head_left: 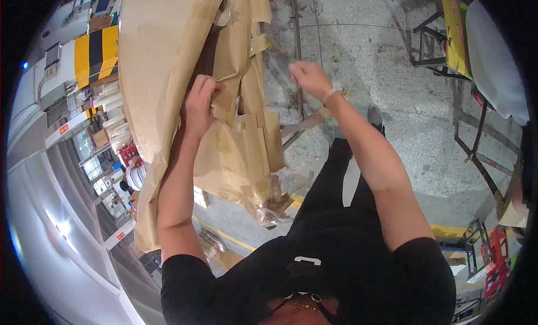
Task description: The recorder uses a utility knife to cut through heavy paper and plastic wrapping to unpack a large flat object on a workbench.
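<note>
A large sheet of brown wrapping paper [162,50] runs along my left side, over layers of brown paper and cardboard [232,151] patched with shiny tape. My left hand [199,103] is closed on the paper at a gap between the big sheet and the layers, its fingers curled over the edge. Out over the floor, to the right of the paper, my right hand [311,80] is closed with its fingertips together. A brown tape strip [260,44] juts from the paper's edge toward it; whether those fingers hold its end is unclear.
Below lies a grey speckled floor [403,101]. At the right stand dark metal frames [479,140], with a yellow panel [455,33] and white sheeting [493,56] above. A yellow-and-black striped panel [96,56] and shelves of goods are beyond the paper at left.
</note>
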`<move>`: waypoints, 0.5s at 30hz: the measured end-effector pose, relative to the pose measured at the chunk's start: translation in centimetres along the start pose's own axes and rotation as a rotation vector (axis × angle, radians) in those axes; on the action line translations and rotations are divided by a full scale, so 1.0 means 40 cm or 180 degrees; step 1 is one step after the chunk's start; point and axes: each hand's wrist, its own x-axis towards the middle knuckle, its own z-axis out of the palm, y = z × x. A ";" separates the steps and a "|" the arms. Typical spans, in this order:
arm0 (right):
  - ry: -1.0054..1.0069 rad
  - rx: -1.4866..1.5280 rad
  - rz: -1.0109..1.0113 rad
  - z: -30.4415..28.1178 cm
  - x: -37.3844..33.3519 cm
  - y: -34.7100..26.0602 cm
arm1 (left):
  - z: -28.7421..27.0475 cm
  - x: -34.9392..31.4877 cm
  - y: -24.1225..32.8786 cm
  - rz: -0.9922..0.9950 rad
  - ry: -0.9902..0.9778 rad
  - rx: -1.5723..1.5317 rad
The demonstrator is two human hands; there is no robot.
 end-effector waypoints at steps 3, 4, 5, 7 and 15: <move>0.0434 -0.0566 -0.0424 0.006 0.103 0.017 | 0.013 -0.006 -0.008 -0.0133 0.0175 -0.0399; 0.0247 -0.0413 -0.0432 0.019 0.124 0.013 | 0.008 -0.009 -0.011 -0.0115 0.0154 -0.0396; 0.0063 -0.0259 -0.0435 0.022 0.138 0.017 | 0.005 -0.011 -0.014 -0.0207 0.0169 -0.0343; -0.0195 0.0095 -0.0222 0.033 0.157 0.018 | -0.018 -0.020 -0.012 -0.0170 0.0327 -0.0281; -0.0048 0.0167 -0.0782 0.028 0.177 -0.007 | -0.112 0.001 -0.001 -0.0028 0.0121 0.0433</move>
